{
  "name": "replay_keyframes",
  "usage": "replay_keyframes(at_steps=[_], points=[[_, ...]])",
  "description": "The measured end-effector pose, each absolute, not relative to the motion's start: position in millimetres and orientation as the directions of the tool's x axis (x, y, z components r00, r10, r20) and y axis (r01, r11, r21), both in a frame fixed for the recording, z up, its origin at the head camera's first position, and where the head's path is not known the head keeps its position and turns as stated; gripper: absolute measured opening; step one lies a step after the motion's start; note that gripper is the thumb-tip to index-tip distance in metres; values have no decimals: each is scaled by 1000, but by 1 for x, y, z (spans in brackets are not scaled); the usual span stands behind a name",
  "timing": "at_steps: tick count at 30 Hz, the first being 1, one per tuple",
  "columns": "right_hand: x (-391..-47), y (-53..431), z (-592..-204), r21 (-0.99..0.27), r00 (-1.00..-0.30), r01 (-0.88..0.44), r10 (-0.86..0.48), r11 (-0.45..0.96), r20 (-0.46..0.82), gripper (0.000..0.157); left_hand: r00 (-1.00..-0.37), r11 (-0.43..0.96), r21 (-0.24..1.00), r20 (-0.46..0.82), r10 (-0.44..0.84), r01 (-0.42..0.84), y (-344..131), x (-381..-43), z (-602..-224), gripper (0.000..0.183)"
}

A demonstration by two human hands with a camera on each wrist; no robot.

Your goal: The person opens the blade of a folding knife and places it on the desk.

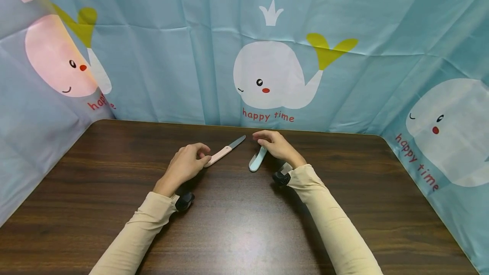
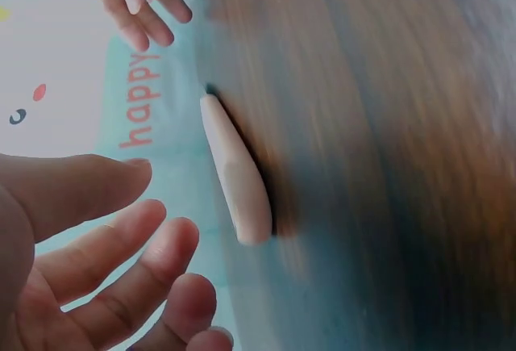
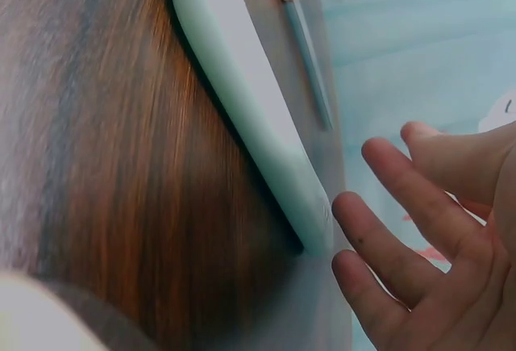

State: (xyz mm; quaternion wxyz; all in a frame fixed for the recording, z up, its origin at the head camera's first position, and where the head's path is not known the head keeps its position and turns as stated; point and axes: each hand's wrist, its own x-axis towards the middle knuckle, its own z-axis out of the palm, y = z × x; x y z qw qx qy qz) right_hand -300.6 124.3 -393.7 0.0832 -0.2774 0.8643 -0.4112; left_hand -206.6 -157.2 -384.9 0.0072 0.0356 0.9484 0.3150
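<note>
A folding knife with a pale pink handle (image 1: 219, 155) lies on the table, its grey blade (image 1: 237, 141) swung out toward the back right. Just at the near end of that handle is my left hand (image 1: 185, 162), its fingers loosely bent; the left wrist view shows a gap between them and the pink handle (image 2: 238, 173). To the right lies a second folding knife with a mint-green handle (image 1: 256, 163), a grey sliver along its left side. My right hand (image 1: 279, 145) hovers over its far end, fingers spread and holding nothing, fingertips close to the green handle (image 3: 242, 77).
Both knives rest on a dark wood-grain table (image 1: 237, 215). Behind it and along both sides hangs a light blue curtain (image 1: 160, 75) printed with whales. A black wrist device (image 1: 185, 201) sits under the left wrist, another (image 1: 282, 176) at the right.
</note>
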Motion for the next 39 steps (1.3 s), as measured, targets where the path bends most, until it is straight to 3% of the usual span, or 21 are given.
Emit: replay_keyframes(at_steps=[17, 39], points=[[-292, 158, -392, -778, -823, -377, -568, 502, 33, 44, -965, 686, 680, 145, 218, 257, -125, -208, -393, 32], [-290, 171, -398, -685, -821, -420, -570, 595, 8, 44, -955, 738, 636, -4, 297, 227, -71, -217, -400, 37]])
